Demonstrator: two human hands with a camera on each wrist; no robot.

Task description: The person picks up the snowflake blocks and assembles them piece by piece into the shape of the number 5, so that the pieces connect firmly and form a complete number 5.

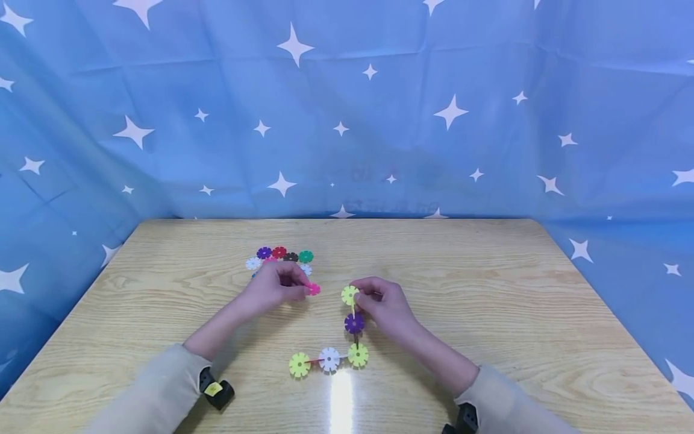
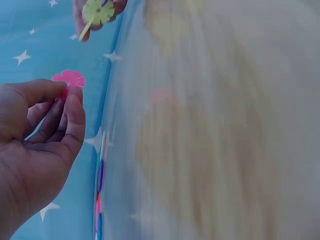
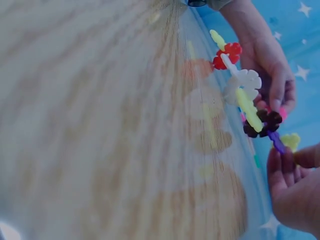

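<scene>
The left hand [image 1: 275,286] hides part of a loose cluster of notched plastic discs [image 1: 291,258] at the far left, leaving their number unclear; edge-on links in the L-shaped disc chain [image 1: 329,360] are hard to make out. That hand pinches a pink disc [image 1: 314,289], between the hands. Apart from it, to the right, the right hand [image 1: 387,305] pinches the chain's far yellow-green disc [image 1: 349,295]; the chain runs near, then left.
</scene>
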